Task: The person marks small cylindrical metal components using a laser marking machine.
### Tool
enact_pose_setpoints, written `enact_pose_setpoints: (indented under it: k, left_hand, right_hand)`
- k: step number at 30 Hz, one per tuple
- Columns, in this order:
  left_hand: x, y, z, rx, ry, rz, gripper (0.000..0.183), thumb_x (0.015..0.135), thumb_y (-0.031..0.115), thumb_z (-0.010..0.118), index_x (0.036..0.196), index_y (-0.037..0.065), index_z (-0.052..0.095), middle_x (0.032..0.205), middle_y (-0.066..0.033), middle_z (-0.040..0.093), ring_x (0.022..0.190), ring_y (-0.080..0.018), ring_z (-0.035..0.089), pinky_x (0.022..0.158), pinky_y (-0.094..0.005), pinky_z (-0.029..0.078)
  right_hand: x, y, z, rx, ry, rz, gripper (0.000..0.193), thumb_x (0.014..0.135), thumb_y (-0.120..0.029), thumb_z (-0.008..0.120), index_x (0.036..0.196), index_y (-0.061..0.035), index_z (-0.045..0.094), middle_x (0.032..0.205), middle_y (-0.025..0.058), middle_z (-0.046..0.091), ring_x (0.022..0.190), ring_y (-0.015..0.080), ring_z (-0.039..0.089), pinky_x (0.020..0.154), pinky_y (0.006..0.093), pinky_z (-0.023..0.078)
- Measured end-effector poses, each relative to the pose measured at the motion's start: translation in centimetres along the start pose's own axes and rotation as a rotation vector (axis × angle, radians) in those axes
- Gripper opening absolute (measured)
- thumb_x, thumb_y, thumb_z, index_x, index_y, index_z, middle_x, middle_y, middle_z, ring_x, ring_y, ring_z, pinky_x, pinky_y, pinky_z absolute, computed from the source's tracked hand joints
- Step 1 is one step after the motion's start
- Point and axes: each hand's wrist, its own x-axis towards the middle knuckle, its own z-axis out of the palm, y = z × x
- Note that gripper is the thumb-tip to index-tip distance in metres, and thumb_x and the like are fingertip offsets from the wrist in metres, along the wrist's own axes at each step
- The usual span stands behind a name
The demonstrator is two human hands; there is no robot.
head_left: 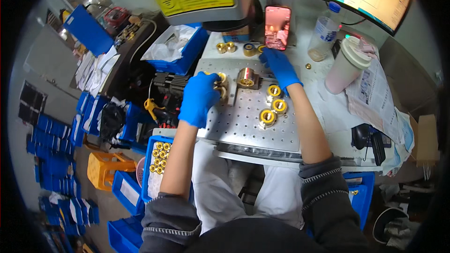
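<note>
The blue-gloved left hand (pixel 199 97) grips brass rings (pixel 221 84), seemingly heavy, rigid and slick, best held by their rims. Just right sits a brass fixture block (pixel 247 78). The right hand (pixel 280 67) reaches farther; grip unclear.

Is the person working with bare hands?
No, both the left hand and the right hand wear blue gloves.

1. A brass ring part (pixel 222 78), round and gold-coloured with a hollow centre, sits at the left part of the perforated metal plate, half covered by the left gloved hand.
2. A similar brass ring (pixel 260 48) lies at the plate's far edge, just beside the right hand's fingertips; whether they touch is unclear.
</note>
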Motion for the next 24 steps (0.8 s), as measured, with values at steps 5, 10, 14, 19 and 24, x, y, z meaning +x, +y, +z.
enact_pose_setpoints:
  k: [5, 10, 14, 19, 24]
  left_hand:
    - [1.5, 2.1, 0.1, 0.217, -0.050, -0.041, 0.015, 0.071, 0.018, 0.062, 0.080, 0.012, 0.072, 0.076, -0.0159, 0.066, 0.075, -0.0316, 0.065, 0.065, -0.0410, 0.050]
    - [2.4, 4.5, 2.1, 0.268, -0.067, -0.201, 0.015, 0.071, 0.020, 0.064, 0.079, 0.011, 0.073, 0.079, -0.0141, 0.068, 0.078, -0.0299, 0.067, 0.060, -0.0424, 0.050]
    - [1.8, 4.7, 1.0, 0.366, -0.131, -0.360, 0.017, 0.074, 0.020, 0.064, 0.085, 0.013, 0.074, 0.083, -0.0089, 0.069, 0.079, -0.0262, 0.066, 0.055, -0.0408, 0.048]
    - [1.8, 4.0, -0.4, 0.387, -0.298, -0.138, 0.018, 0.072, 0.018, 0.065, 0.088, 0.016, 0.074, 0.084, -0.0054, 0.068, 0.081, -0.0249, 0.065, 0.052, -0.0360, 0.044]
    - [2.1, 2.7, -0.3, 0.279, -0.265, -0.165, 0.016, 0.071, 0.016, 0.063, 0.083, 0.015, 0.074, 0.087, -0.0114, 0.069, 0.080, -0.0272, 0.067, 0.054, -0.0379, 0.044]
  right_hand:
    - [2.7, 3.3, -1.9, -0.131, 0.050, -0.163, 0.043, 0.096, -0.037, 0.038, 0.089, -0.0036, 0.064, 0.081, 0.0099, 0.065, 0.072, 0.0185, 0.059, 0.067, 0.0331, 0.045]
    - [4.1, 4.2, -3.4, -0.005, 0.091, 0.008, 0.040, 0.093, -0.038, 0.043, 0.090, -0.0076, 0.069, 0.081, 0.0051, 0.068, 0.065, 0.0137, 0.059, 0.060, 0.0280, 0.043]
    - [3.7, 3.8, -2.6, 0.008, 0.066, -0.009, 0.039, 0.091, -0.038, 0.045, 0.090, -0.0075, 0.069, 0.080, 0.0028, 0.067, 0.065, 0.0116, 0.058, 0.060, 0.0261, 0.042]
    - [4.3, 4.8, -3.9, 0.009, 0.068, 0.002, 0.037, 0.091, -0.039, 0.045, 0.092, -0.0088, 0.068, 0.085, 0.0020, 0.066, 0.068, 0.0105, 0.056, 0.063, 0.0251, 0.041]
    - [4.7, 5.2, -4.2, 0.069, 0.110, -0.060, 0.038, 0.092, -0.036, 0.045, 0.093, -0.0057, 0.067, 0.086, 0.0041, 0.067, 0.068, 0.0117, 0.056, 0.062, 0.0253, 0.042]
